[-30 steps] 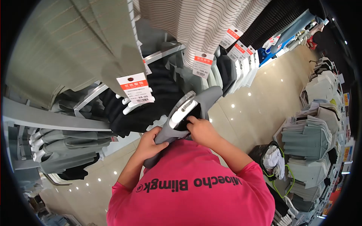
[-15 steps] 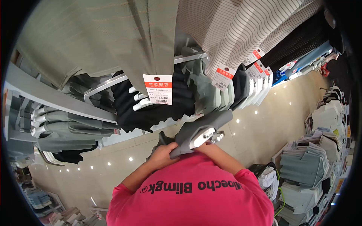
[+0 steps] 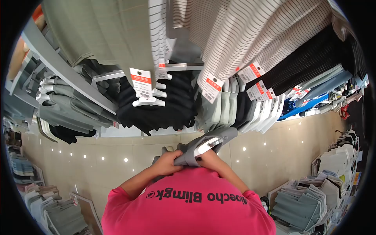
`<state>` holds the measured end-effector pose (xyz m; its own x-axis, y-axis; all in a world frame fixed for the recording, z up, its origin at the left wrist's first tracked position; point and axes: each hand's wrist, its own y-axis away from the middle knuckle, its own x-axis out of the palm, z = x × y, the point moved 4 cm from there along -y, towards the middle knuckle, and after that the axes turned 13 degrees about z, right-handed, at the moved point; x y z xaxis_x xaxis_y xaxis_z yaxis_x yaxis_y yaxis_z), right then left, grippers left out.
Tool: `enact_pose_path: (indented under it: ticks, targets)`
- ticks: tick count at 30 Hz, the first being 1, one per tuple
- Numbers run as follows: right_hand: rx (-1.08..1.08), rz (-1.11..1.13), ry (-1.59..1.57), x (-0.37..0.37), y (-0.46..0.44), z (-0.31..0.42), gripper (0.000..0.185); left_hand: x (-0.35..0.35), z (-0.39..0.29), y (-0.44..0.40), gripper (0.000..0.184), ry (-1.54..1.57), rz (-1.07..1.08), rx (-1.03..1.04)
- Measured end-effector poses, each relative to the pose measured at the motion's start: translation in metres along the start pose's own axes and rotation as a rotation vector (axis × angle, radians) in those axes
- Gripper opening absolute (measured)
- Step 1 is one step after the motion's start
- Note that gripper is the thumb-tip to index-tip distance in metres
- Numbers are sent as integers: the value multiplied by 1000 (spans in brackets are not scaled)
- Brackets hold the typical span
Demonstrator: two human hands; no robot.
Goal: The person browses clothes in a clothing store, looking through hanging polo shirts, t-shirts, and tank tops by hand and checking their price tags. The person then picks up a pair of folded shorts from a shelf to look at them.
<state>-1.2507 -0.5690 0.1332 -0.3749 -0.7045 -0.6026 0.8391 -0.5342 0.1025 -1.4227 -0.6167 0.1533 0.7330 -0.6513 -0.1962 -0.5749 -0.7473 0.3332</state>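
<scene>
A dark grey garment (image 3: 225, 136) is held in front of the chest, with a white hanger (image 3: 206, 145) in its neck opening. The hanger's metal hook points to the right. My left hand (image 3: 167, 162) is closed on the garment's left side, thumb on top. My right hand (image 3: 207, 159) is at the neck opening below the hanger, its fingers hidden inside the cloth. Black garments (image 3: 156, 113) on white hangers hang just beyond.
Grey garments (image 3: 70, 103) hang at the left. Striped garments (image 3: 235, 35) and an olive garment (image 3: 102, 31) with price tags hang above. More racks of clothes (image 3: 301, 203) stand at the lower right and lower left, beyond the tiled floor (image 3: 129, 152).
The view has turned, and the racks have shifted. Compared with a second ago, the garment and hanger are tilted further right, and my right hand's fingers have gone out of sight in the neck opening.
</scene>
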Motion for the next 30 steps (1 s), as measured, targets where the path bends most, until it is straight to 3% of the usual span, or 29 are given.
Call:
enact_pose_path:
  ticks: [7, 15, 17, 19, 21, 23, 26, 30]
  targets:
    - [-53, 85, 73, -14, 46, -14, 14, 46, -9, -15, 31, -2, -67, -23]
    - [-229, -215, 49, -57, 98, -8, 9, 84, -7, -16, 38, 1, -239, -69]
    - [-205, -345, -9, -73, 109, -17, 11, 93, 4, -13, 40, 159, -344, -29]
    - [-44, -426, -238, -88, 113, -27, 14, 108, 21, -13, 40, 181, -365, 13]
    - [-33, -480, -589, -96, 102, -33, 14, 107, 4, -10, 40, 254, -386, 25]
    - [14, -498, -745, -106, 95, -30, 18, 114, -5, -10, 40, 302, -372, 21]
    - [33, -402, -1024, -110, 84, -29, 17, 122, 5, -10, 42, 319, -405, 10]
    - [48, -242, -1103, -106, 88, -24, 20, 125, 0, -12, 49, 456, -443, 64]
